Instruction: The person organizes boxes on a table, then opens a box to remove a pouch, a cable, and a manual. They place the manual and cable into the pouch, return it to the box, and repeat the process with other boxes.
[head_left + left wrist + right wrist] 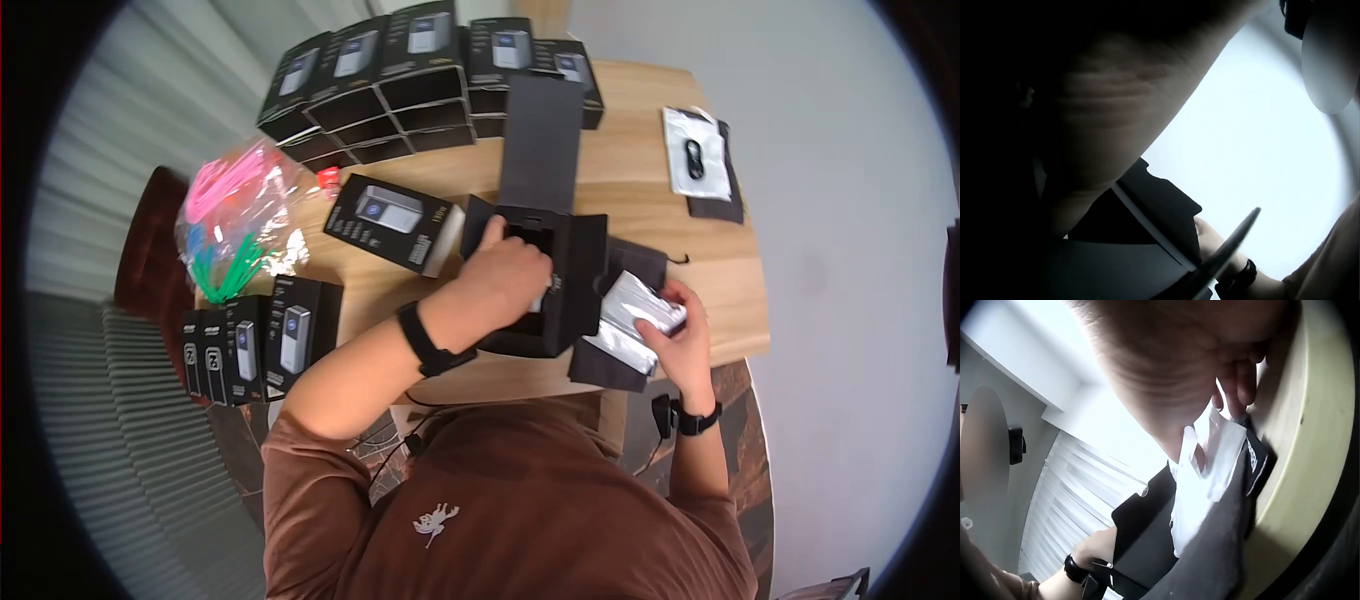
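Observation:
An open black box (580, 290) stands in the middle of the table with its long lid (541, 140) raised. My left hand (495, 285) reaches down into it; the fingers bend inside, the thumb lies by the left flap, and whatever the fingertips touch is hidden. To the right of the box, my right hand (685, 335) pinches a shiny white packet (630, 310) between thumb and fingers, over a dark pouch (605, 368). The right wrist view shows the white packet (1194, 506) under my right hand (1172, 369).
Stacked boxes (425, 85) line the back. A printed box (390, 222) lies to the left, beyond it a clear bag (235, 220) with pink and green ties. More boxes (300, 335) stand at the left edge. Another white packet (695, 165) with a black cable is at the back right.

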`<action>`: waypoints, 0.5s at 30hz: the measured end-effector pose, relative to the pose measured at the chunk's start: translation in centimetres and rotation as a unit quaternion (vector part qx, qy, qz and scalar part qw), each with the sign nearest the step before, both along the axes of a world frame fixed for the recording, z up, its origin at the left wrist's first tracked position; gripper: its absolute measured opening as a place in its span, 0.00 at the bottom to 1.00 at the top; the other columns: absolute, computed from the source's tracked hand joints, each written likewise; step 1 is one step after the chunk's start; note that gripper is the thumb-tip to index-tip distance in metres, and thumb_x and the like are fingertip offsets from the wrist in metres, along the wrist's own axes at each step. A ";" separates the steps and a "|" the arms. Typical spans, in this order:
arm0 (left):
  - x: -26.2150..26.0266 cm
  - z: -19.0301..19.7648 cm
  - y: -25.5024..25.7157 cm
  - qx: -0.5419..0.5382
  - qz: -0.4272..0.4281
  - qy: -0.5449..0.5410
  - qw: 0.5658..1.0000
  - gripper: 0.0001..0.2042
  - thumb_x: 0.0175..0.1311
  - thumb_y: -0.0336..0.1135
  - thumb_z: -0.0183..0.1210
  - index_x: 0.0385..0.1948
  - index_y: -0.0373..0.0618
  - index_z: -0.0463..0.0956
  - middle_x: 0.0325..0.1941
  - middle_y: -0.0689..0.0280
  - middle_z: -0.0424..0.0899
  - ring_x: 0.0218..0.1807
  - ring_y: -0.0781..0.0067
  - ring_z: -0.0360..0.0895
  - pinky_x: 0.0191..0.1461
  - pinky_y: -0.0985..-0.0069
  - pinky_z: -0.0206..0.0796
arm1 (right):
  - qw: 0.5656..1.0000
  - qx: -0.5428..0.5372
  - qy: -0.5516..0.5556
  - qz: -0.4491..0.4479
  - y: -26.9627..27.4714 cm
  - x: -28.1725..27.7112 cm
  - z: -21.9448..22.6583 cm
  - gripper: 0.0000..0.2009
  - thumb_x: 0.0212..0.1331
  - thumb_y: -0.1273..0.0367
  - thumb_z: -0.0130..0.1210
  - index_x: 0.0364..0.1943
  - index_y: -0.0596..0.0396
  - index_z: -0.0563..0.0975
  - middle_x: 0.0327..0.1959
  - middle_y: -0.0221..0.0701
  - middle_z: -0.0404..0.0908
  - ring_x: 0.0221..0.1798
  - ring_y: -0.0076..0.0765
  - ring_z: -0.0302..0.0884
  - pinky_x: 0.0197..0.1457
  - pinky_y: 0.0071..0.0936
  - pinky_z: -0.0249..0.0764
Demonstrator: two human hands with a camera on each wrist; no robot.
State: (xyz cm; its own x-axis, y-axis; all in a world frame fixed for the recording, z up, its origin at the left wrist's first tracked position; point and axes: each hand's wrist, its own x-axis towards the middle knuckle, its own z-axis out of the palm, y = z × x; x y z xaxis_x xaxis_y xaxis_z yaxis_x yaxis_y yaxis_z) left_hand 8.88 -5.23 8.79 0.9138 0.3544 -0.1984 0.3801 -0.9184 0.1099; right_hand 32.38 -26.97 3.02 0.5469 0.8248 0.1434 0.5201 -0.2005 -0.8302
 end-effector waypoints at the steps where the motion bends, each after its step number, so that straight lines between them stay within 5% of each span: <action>1: -0.3 0.1 0.2 -0.010 -0.002 -0.011 1.000 0.13 0.54 0.33 0.72 0.41 0.46 0.82 0.41 0.64 0.85 0.53 0.59 0.82 0.76 0.42 0.53 | 1.000 0.003 0.017 0.002 -0.2 0.1 -0.2 0.37 0.43 0.73 0.78 0.63 0.59 0.76 0.51 0.37 0.83 0.54 0.38 0.79 0.60 0.36 0.76; 4: -1.4 0.9 0.8 -0.093 0.027 -0.148 0.984 0.11 0.58 0.31 0.69 0.41 0.45 0.81 0.44 0.58 0.86 0.55 0.52 0.83 0.69 0.48 0.66 | 0.996 0.037 0.074 -0.012 -0.1 -0.2 1.0 0.39 0.45 0.74 0.79 0.67 0.58 0.73 0.51 0.32 0.80 0.52 0.30 0.76 0.59 0.30 0.76; 6: -1.8 5.0 0.2 -0.182 0.092 -0.164 0.965 0.12 0.61 0.32 0.69 0.44 0.42 0.80 0.46 0.57 0.86 0.53 0.49 0.83 0.59 0.57 0.75 | 0.994 0.020 0.111 0.007 -0.4 0.4 1.0 0.41 0.47 0.75 0.79 0.69 0.58 0.70 0.51 0.28 0.77 0.51 0.25 0.73 0.57 0.25 0.75; 8: -2.4 6.8 -0.5 -0.151 0.105 -0.242 0.953 0.13 0.63 0.31 0.69 0.47 0.44 0.81 0.48 0.58 0.85 0.52 0.49 0.84 0.52 0.64 0.77 | 0.994 0.017 0.106 0.008 -0.6 0.7 1.1 0.32 0.50 0.72 0.78 0.61 0.58 0.78 0.47 0.27 0.80 0.48 0.24 0.75 0.51 0.23 0.76; 11: -2.9 8.5 -1.6 -0.194 0.102 -0.348 0.911 0.21 0.62 0.23 0.69 0.58 0.44 0.80 0.52 0.58 0.87 0.52 0.58 0.87 0.55 0.71 0.77 | 0.993 -0.030 0.113 -0.002 -0.6 0.2 2.1 0.23 0.51 0.70 0.78 0.52 0.58 0.83 0.41 0.27 0.83 0.41 0.22 0.77 0.45 0.24 0.76; 15: -3.9 9.3 -4.9 -0.430 0.142 -0.355 0.818 0.23 0.64 0.15 0.65 0.61 0.39 0.78 0.62 0.57 0.84 0.58 0.67 0.85 0.63 0.69 0.78 | 0.996 -0.038 0.042 0.065 -0.7 0.3 2.7 0.23 0.49 0.72 0.77 0.51 0.57 0.83 0.40 0.27 0.84 0.38 0.23 0.78 0.42 0.24 0.76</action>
State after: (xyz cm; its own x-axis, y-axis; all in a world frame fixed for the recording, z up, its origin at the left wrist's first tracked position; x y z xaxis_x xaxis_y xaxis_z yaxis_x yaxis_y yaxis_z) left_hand 4.94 -10.13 18.04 0.8121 0.5805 0.0591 0.1242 -0.2710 0.9545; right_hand 32.69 -27.63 5.76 0.4428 0.8959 0.0354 0.4750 -0.2008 -0.8568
